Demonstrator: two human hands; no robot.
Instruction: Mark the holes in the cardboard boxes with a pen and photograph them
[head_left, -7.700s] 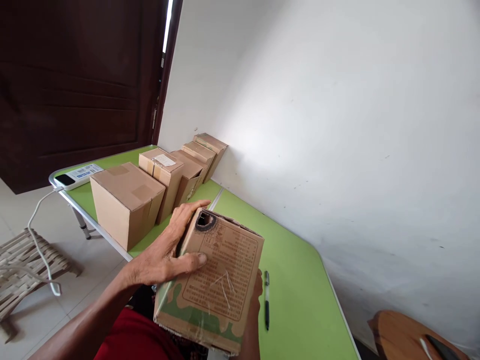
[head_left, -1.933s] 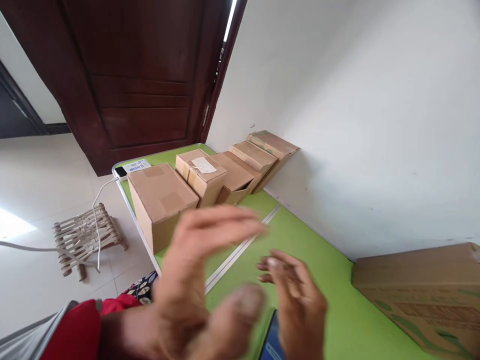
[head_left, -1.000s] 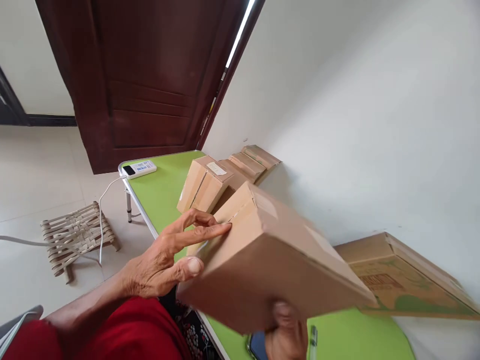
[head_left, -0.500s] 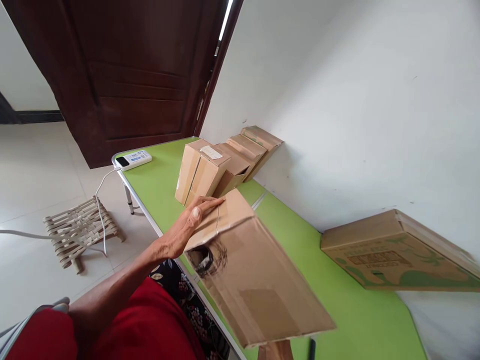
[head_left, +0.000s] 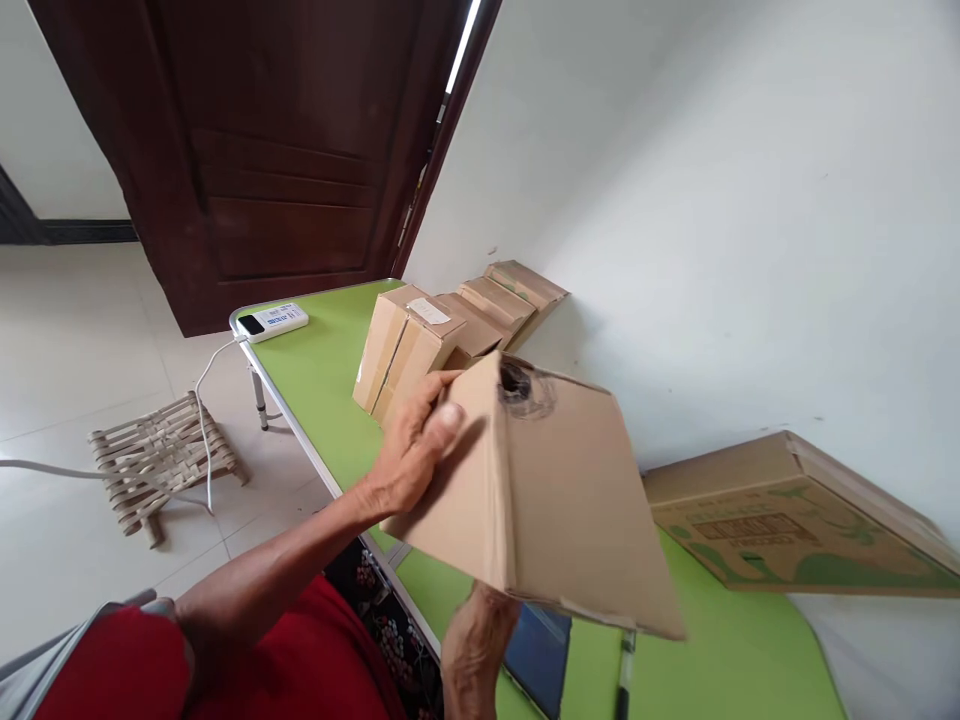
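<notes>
A brown cardboard box (head_left: 585, 490) is held tilted above the green table, a torn hole with dark scribbled marks near its upper corner. My left hand (head_left: 416, 445) grips its left side, thumb on the face and fingers reaching round the far edge. From below, my right hand (head_left: 480, 635) holds the lower edge; its fingers are partly hidden by the box. Under the box lies a flat, dark blue, screen-like item (head_left: 540, 655), partly covered. To its right is a thin black stick-like object (head_left: 625, 680), cut off by the frame.
Several cardboard boxes (head_left: 409, 350) lean in a row by the wall. A larger printed carton (head_left: 787, 530) leans at the right on the green table (head_left: 330, 350). A white device (head_left: 274, 321) with a cable sits at the far corner. A woven stool (head_left: 161, 455) stands on the floor.
The box has been turned, so its holed corner moved from lower left to the top. My left hand shifted slightly right and down, and more of my right hand and the dark blue item now shows.
</notes>
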